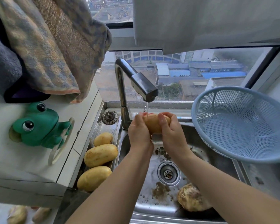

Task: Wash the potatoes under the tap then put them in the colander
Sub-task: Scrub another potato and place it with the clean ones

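A yellow potato [153, 124] is under the thin stream from the steel tap [142, 85], above the sink [192, 160]. My left hand [138, 131] grips its left end and my right hand [169, 129] curls round its right end. Three more potatoes lie in a row on the ledge left of the basin: far [103, 139], middle [100, 155], near [94, 178]. A dirty, soil-caked potato [191, 198] lies in the basin near my right forearm. The blue plastic colander [242, 125] sits tilted on the right rim, with nothing in it.
Soil bits lie around the drain [169, 173]. A spare drain plug [110, 117] rests by the tap base. A green frog holder [39, 126] stands on the white counter at left, under hanging towels [52, 46]. The window is behind the tap.
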`<move>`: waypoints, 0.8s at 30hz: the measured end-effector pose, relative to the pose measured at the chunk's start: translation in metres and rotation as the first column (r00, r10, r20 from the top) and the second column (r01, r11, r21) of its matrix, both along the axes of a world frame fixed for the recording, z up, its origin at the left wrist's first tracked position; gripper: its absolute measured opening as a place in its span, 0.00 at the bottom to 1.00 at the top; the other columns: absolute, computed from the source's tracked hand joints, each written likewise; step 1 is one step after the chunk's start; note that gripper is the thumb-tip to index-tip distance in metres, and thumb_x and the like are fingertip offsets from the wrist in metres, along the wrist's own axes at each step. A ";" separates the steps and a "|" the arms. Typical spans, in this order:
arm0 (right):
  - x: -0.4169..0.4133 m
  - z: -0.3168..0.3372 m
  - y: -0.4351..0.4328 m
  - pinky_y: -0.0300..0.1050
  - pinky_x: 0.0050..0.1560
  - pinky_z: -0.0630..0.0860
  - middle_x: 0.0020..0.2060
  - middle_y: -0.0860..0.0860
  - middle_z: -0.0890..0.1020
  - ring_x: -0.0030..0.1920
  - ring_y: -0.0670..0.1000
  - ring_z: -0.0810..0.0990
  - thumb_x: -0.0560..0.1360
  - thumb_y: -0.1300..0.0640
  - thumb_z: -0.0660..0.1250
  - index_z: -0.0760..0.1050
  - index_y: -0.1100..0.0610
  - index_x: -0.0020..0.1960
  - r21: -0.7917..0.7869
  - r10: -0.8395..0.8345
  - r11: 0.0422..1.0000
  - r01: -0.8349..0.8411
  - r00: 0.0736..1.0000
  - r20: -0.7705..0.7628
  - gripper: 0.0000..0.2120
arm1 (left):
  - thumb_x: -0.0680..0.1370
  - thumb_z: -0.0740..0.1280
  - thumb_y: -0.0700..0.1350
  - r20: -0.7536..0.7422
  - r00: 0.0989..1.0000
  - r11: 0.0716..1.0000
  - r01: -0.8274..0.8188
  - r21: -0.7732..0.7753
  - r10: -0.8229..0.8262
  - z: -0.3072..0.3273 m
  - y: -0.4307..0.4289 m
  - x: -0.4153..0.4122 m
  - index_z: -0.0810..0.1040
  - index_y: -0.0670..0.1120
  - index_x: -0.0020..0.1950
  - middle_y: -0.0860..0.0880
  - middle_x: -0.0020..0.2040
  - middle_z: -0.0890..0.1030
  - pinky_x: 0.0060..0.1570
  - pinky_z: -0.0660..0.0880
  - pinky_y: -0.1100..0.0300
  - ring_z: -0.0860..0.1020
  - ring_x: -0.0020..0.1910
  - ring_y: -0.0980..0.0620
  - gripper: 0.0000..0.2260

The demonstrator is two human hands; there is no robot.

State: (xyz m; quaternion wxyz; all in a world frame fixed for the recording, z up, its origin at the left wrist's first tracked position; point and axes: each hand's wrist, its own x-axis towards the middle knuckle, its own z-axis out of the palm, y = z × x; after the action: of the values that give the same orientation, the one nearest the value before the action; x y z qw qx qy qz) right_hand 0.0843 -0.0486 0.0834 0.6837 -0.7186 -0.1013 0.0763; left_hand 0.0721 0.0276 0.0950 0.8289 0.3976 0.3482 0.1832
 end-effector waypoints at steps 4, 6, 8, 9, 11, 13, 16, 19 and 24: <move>0.003 -0.007 -0.003 0.50 0.60 0.77 0.53 0.54 0.78 0.56 0.53 0.79 0.81 0.49 0.58 0.69 0.50 0.57 0.091 0.028 0.996 -0.019 0.995 -0.100 0.07 | 0.83 0.55 0.42 0.008 0.995 0.994 0.103 0.025 -0.103 0.003 0.010 -0.003 0.77 0.44 0.45 0.44 0.42 0.82 0.42 0.79 0.56 0.80 0.42 0.49 0.13; 0.005 -0.009 -0.002 0.57 0.63 0.75 0.55 0.57 0.78 0.58 0.56 0.78 0.81 0.47 0.57 0.70 0.51 0.58 0.146 0.025 0.989 0.003 0.981 -0.191 0.10 | 0.84 0.54 0.45 0.033 0.983 0.982 0.180 0.062 -0.182 0.003 0.009 -0.009 0.77 0.45 0.50 0.42 0.49 0.80 0.53 0.77 0.53 0.79 0.48 0.48 0.12; 0.006 -0.010 -0.002 0.58 0.63 0.74 0.55 0.58 0.78 0.58 0.57 0.78 0.81 0.47 0.57 0.70 0.54 0.60 0.160 0.032 0.987 0.006 0.972 -0.232 0.14 | 0.84 0.55 0.48 0.076 0.968 0.966 0.228 0.125 -0.238 -0.002 0.008 -0.017 0.76 0.50 0.55 0.42 0.55 0.78 0.58 0.76 0.53 0.78 0.53 0.49 0.11; 0.006 -0.010 -0.001 0.58 0.63 0.75 0.54 0.58 0.78 0.57 0.57 0.78 0.81 0.47 0.57 0.69 0.56 0.61 0.172 0.041 0.985 0.002 0.969 -0.244 0.15 | 0.83 0.56 0.52 0.080 0.959 0.949 0.252 0.191 -0.271 -0.006 0.010 -0.020 0.75 0.54 0.57 0.43 0.58 0.77 0.61 0.75 0.52 0.77 0.56 0.49 0.09; 0.005 -0.009 0.001 0.57 0.62 0.76 0.54 0.59 0.78 0.56 0.58 0.79 0.81 0.48 0.56 0.69 0.57 0.62 0.198 0.061 0.980 -0.012 0.969 -0.241 0.15 | 0.77 0.59 0.60 0.035 0.938 0.888 0.313 0.337 -0.344 -0.010 0.011 -0.027 0.72 0.62 0.58 0.44 0.61 0.75 0.65 0.72 0.46 0.76 0.61 0.48 0.11; 0.003 -0.009 0.001 0.49 0.59 0.77 0.53 0.56 0.78 0.54 0.55 0.79 0.81 0.49 0.56 0.68 0.55 0.60 0.129 0.061 0.991 -0.043 0.989 -0.135 0.13 | 0.76 0.61 0.62 0.029 0.935 0.879 0.322 0.352 -0.354 -0.011 0.012 -0.030 0.71 0.63 0.59 0.43 0.62 0.75 0.65 0.72 0.43 0.76 0.62 0.45 0.12; -0.003 -0.007 -0.001 0.31 0.49 0.74 0.49 0.49 0.75 0.48 0.44 0.76 0.81 0.49 0.58 0.66 0.53 0.59 -0.051 0.072 0.996 -0.067 0.991 0.115 0.10 | 0.82 0.60 0.49 0.114 0.960 0.956 0.235 0.176 -0.257 -0.006 0.010 -0.026 0.72 0.54 0.59 0.41 0.59 0.75 0.63 0.74 0.48 0.77 0.59 0.45 0.07; -0.006 -0.010 -0.004 0.28 0.50 0.70 0.51 0.50 0.75 0.50 0.42 0.75 0.77 0.47 0.58 0.67 0.53 0.60 -0.156 0.083 0.987 -0.037 0.949 0.303 0.14 | 0.82 0.60 0.42 0.123 0.987 0.993 0.109 -0.038 -0.103 0.001 0.006 -0.015 0.74 0.46 0.55 0.44 0.48 0.76 0.48 0.78 0.56 0.78 0.46 0.49 0.05; -0.007 -0.015 -0.007 0.25 0.54 0.66 0.54 0.54 0.73 0.53 0.41 0.72 0.78 0.54 0.61 0.69 0.59 0.60 -0.231 0.157 0.971 -0.055 0.879 0.451 0.14 | 0.82 0.60 0.42 0.020 1.000 0.971 0.025 -0.238 -0.021 0.010 0.012 -0.002 0.76 0.45 0.45 0.45 0.41 0.76 0.36 0.76 0.58 0.76 0.38 0.51 0.08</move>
State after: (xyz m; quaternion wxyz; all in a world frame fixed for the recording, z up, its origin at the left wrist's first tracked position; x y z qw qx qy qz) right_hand 0.0770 -0.0561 0.0687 0.5540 -0.7775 -0.2934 -0.0506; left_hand 0.0699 0.0391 0.1045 0.8757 0.2975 0.3559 0.1340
